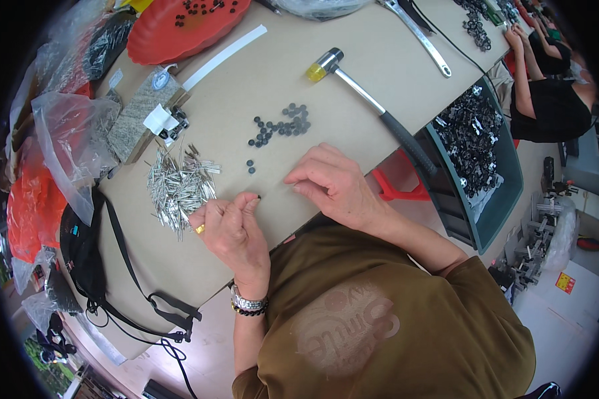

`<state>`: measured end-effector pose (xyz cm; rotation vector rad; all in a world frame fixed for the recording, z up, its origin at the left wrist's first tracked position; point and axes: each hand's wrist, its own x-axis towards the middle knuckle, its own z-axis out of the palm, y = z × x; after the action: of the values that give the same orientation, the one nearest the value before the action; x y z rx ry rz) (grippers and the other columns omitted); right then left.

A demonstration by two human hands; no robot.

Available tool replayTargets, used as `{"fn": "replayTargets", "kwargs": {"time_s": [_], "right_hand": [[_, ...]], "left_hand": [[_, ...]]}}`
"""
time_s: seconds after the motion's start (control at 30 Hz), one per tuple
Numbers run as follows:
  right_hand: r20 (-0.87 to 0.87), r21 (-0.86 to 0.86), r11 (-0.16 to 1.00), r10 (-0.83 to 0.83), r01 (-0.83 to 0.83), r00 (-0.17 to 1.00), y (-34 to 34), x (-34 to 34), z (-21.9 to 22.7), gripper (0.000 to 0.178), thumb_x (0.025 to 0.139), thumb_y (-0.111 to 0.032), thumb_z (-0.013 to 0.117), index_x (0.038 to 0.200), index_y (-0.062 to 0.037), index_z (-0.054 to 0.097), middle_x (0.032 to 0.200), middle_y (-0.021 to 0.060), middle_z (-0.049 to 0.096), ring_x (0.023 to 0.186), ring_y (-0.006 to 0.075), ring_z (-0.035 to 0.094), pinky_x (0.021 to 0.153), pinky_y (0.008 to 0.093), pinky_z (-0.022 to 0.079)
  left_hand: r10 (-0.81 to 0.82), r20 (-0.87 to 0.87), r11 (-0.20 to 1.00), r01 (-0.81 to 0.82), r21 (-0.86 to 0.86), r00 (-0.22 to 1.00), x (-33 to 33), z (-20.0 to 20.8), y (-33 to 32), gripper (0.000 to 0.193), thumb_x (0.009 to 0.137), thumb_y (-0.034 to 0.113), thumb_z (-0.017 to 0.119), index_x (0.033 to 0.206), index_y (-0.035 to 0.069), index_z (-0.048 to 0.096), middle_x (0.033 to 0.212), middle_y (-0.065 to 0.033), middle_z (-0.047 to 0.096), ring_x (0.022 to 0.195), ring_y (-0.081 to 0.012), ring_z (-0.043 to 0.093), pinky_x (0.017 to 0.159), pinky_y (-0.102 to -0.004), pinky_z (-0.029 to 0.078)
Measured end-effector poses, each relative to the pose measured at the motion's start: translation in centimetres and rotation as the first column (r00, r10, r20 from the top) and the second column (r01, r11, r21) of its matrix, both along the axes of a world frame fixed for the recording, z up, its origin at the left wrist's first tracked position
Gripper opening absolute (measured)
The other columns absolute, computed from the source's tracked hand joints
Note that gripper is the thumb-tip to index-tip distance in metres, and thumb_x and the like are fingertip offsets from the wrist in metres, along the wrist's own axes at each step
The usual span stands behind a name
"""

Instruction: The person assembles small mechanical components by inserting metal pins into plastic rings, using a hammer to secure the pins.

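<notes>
Nearest, across the lower middle of the frame, is the brown shirt [406,312] of the person at work. The left hand [231,233], with a gold ring, a metal watch [249,298] and a dark bead bracelet [249,310] at its wrist, is just left of centre; its grip is pressed together, thumb and forefinger pinching a small dark piece [258,197] at their tips. The right hand [336,186] is near the centre, over the table [266,66], thumb and forefinger close to each other; I cannot tell whether its grip meets or holds anything.

Just beside the left hand's knuckles lies a heap of thin silver pins [180,193]. Beyond the hands, two small black discs [250,167] lie near each other, with a loose cluster of similar discs [283,125] above them.

At lower left is a black bag [83,249] with a long strap. At right, a dark green crate [451,196] holds many black parts [472,136]; a hammer [383,115] points its handle toward it.

Farther off, a grey block [143,116] and a red dish [158,40] with black pieces sit at upper left, a wrench [419,38] at upper right. Beyond it, at the far right, is a co-worker in black [549,106].
</notes>
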<state>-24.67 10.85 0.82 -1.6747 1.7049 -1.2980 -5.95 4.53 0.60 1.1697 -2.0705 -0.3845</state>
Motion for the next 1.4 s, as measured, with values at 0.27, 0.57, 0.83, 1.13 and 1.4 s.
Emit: {"fn": "replayTargets", "kwargs": {"time_s": [0.27,0.57,0.83,1.13,1.4], "right_hand": [[-0.322,-0.146,0.987,-0.113,0.068,0.940,-4.7,-0.8,1.1,0.013,0.079,0.000,0.071,0.091,-0.0050,0.070,0.090,0.0062,0.059,0.086,0.0270,0.057,0.075,0.0388,0.048],[-0.518,-0.105,0.994,-0.056,0.001,0.853,-6.0,-0.7,0.4,0.003,0.080,-0.007,0.066,0.081,-0.0067,0.068,0.089,0.0054,0.055,0.089,0.0238,0.054,0.077,0.0373,0.044],[-0.460,-0.090,0.996,-0.059,0.020,0.886,-4.8,-0.6,1.0,0.003,0.081,-0.006,0.069,0.083,-0.0075,0.068,0.090,0.0044,0.057,0.090,0.0240,0.055,0.078,0.0374,0.044],[-0.308,-0.138,0.982,0.083,-0.130,0.948,-4.1,0.8,1.4,0.010,0.079,-0.007,0.075,0.084,-0.0066,0.067,0.085,0.0054,0.062,0.085,0.0258,0.061,0.074,0.0381,0.050],[-0.316,-0.140,0.960,0.189,-0.243,0.930,-3.9,2.4,1.0,0.020,0.074,-0.005,0.082,0.086,-0.0062,0.065,0.081,0.0056,0.067,0.075,0.0243,0.064,0.063,0.0349,0.052]], "left_hand": [[0.003,0.039,0.995,0.001,-0.102,0.999,-0.1,-0.1,0.4,0.030,0.064,-0.005,0.082,0.087,0.013,0.075,0.073,0.0005,0.048,0.083,-0.0224,0.045,0.078,-0.0355,0.039],[0.004,0.002,0.997,-0.004,-0.082,1.000,-0.1,-0.2,0.5,0.023,0.069,-0.002,0.083,0.087,0.011,0.075,0.075,-0.0013,0.049,0.084,-0.0238,0.047,0.080,-0.0371,0.040],[-0.017,-0.007,0.999,0.017,-0.049,1.000,-0.1,0.0,0.3,0.014,0.074,0.002,0.083,0.085,0.007,0.076,0.072,-0.0032,0.049,0.079,-0.0233,0.046,0.075,-0.0365,0.039],[-0.001,-0.030,1.000,0.002,0.011,1.000,0.1,-0.4,0.3,0.017,0.071,0.001,0.082,0.084,0.010,0.075,0.074,-0.0003,0.053,0.084,-0.0232,0.047,0.080,-0.0369,0.039],[0.019,-0.030,0.999,-0.020,-0.029,0.999,-0.2,-0.5,0.2,0.018,0.069,0.000,0.081,0.085,0.008,0.076,0.074,-0.0012,0.054,0.083,-0.0235,0.049,0.078,-0.0372,0.039]]}}
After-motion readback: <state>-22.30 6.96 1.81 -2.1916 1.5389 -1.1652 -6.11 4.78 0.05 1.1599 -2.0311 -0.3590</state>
